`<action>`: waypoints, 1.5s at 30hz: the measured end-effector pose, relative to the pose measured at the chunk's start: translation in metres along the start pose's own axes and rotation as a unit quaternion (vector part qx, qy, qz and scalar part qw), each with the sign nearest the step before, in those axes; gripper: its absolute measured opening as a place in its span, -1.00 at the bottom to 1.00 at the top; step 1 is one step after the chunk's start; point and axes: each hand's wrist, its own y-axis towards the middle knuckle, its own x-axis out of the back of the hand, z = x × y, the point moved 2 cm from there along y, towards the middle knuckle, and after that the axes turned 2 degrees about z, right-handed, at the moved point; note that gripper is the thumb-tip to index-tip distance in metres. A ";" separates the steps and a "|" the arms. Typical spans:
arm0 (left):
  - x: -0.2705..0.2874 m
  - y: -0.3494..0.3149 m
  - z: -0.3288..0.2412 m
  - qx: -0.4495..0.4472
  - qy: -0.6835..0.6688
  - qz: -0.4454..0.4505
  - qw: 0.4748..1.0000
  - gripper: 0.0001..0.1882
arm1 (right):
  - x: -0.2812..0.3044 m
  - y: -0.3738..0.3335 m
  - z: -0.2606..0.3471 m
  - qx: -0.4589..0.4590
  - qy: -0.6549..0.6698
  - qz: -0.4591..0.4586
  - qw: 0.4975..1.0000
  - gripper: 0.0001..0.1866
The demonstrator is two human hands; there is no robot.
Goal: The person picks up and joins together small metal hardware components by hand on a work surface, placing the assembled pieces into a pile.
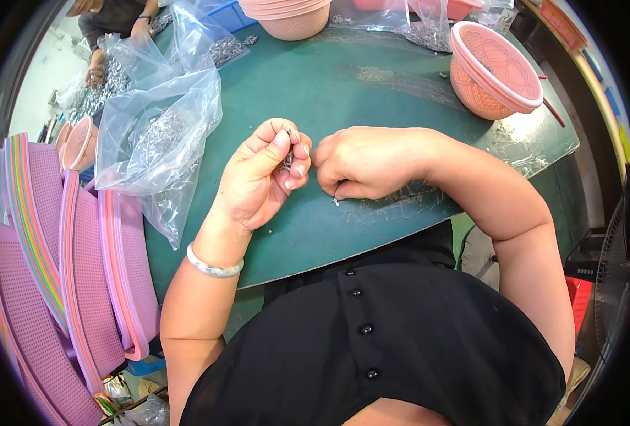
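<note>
Two hands | left hand (261,177) fingers pinch metal piece (288,157) | right hand (364,163) curled | bag (155,135): chains

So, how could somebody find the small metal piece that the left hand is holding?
Start at the green table and find the left hand, with a pale bangle on its wrist. The small metal piece is pinched at its fingertips, unlike the similar pieces inside the clear plastic bag.

One green bench (371,92) holds two clear plastic bags (159,135) of small metal pieces to the left of the person's two hands, left hand (258,177) and right hand (368,162). One pink basket (496,71) lies tipped at the bench's far right, and another pink bowl (293,18) sits at its far edge. Left of the bench stand about five pink trays (80,284) on edge.
</note>
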 end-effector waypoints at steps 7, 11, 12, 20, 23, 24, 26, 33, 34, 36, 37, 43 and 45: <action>0.002 0.001 -0.002 -0.005 -0.017 -0.029 0.999 -0.87 | 0.004 -0.002 -0.001 0.016 0.022 -0.009 1.000 -0.91; 0.008 0.000 -0.003 -0.011 -0.007 -0.070 0.997 -0.89 | -0.003 -0.001 -0.002 0.007 0.018 0.009 1.000 -0.91; 0.009 -0.001 -0.004 -0.017 -0.001 -0.080 0.997 -0.90 | -0.003 0.000 -0.002 -0.007 0.013 0.017 1.000 -0.93; 0.009 -0.002 -0.006 -0.011 0.014 -0.152 0.988 -0.94 | 0.011 0.000 -0.003 0.062 -0.007 -0.115 0.991 -0.91; 0.013 -0.003 -0.002 0.044 0.049 -0.129 0.989 -0.86 | 0.022 -0.001 0.000 0.005 0.019 -0.154 0.988 -0.91; 0.011 -0.002 -0.001 0.062 0.073 -0.113 0.989 -0.86 | 0.023 -0.001 -0.001 0.003 0.016 -0.173 0.985 -0.91; 0.000 -0.004 -0.002 0.091 0.103 -0.127 0.982 -0.87 | 0.024 -0.002 -0.001 0.004 0.014 -0.186 0.982 -0.91; -0.004 -0.003 0.000 0.108 0.152 -0.117 0.975 -0.92 | 0.022 -0.002 -0.007 0.044 -0.023 -0.226 0.973 -0.92; -0.004 -0.004 0.001 0.105 0.158 -0.136 0.972 -0.92 | 0.022 -0.001 -0.005 0.047 -0.033 -0.228 0.972 -0.92; -0.006 -0.005 -0.001 0.102 0.156 -0.134 0.973 -0.93 | 0.022 0.000 -0.006 0.045 -0.050 -0.240 0.969 -0.91; -0.006 -0.005 -0.001 0.100 0.152 -0.144 0.973 -0.93 | 0.023 0.000 -0.005 0.043 -0.055 -0.246 0.967 -0.90; -0.009 -0.004 0.003 0.096 0.138 -0.148 0.974 -0.90 | 0.026 -0.004 -0.006 0.032 -0.046 -0.228 0.972 -0.90; -0.009 -0.004 0.000 0.105 0.135 -0.182 0.968 -0.89 | 0.029 -0.004 -0.009 0.024 -0.044 -0.232 0.971 -0.91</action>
